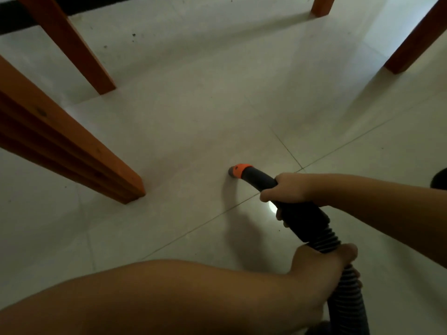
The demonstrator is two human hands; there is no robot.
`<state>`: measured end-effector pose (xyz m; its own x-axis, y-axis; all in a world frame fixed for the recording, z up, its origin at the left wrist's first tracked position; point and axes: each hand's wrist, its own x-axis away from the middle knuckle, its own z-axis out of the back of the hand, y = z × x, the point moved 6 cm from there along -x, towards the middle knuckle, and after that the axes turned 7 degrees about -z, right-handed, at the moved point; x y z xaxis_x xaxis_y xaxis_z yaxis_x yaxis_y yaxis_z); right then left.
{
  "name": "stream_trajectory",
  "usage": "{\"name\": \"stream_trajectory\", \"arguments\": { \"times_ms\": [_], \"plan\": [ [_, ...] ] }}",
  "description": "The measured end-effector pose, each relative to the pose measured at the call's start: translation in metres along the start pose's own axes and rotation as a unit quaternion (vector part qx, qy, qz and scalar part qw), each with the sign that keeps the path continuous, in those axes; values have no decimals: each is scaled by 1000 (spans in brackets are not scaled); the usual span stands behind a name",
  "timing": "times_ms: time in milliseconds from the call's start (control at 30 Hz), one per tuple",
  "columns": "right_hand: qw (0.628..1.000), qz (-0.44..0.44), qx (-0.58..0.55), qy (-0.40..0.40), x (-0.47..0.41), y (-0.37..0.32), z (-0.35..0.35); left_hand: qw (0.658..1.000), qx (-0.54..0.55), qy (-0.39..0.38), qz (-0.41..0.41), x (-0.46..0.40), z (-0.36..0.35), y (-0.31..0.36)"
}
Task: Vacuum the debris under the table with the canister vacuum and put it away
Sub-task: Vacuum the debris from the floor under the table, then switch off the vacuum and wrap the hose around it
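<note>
Right hand (287, 188) has its grip clamped round the black vacuum handle (297, 209), just behind the curved neck. Left hand (331, 259) has its grip wrapped on the ribbed hose (348, 286) further back, forearm crossing low in the frame. Nozzle (238, 170), orange collar with a grey tip, sits at or just above the tiled floor (193, 117); contact unclear. The canister itself is not in view.

Remaining debris (133, 35) looks like dark specks far off, beside the far left table leg (72, 44). To do this step well: keep the tip low and flat, sweep slowly forward-left toward those specks, feed hose slack with the left hand so the nozzle does not lift.

In the way: near leg (72, 146) on the left, more legs (416, 39) right and back. Dark object at right edge, unidentifiable.
</note>
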<state>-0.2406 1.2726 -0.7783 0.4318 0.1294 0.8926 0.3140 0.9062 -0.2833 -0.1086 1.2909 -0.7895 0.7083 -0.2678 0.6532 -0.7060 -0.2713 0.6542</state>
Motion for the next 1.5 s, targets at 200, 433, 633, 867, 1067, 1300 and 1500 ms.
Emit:
{"name": "stream_trajectory", "arguments": {
  "times_ms": [200,433,633,867,1067,1300,1500],
  "plan": [
    [982,-36,-176,65,3,29,54,998,-55,-38,-13,-17,-5,31],
    [907,35,-388,161,59,4,113,986,-157,42,-47,4,-5,119],
    [866,32,-450,214,179,-13,165,972,-232,27,-33,83,-58,209],
    [821,0,-502,273,342,1,232,950,-305,-48,-46,182,-157,308],
    [791,-6,-524,317,487,-5,279,946,-298,-122,-46,266,-234,384],
    [710,-2,-571,412,620,-2,303,922,-337,-166,-94,332,-298,443],
    [657,7,-585,475,701,39,312,888,-394,-183,-155,369,-364,456]
  ]
}}
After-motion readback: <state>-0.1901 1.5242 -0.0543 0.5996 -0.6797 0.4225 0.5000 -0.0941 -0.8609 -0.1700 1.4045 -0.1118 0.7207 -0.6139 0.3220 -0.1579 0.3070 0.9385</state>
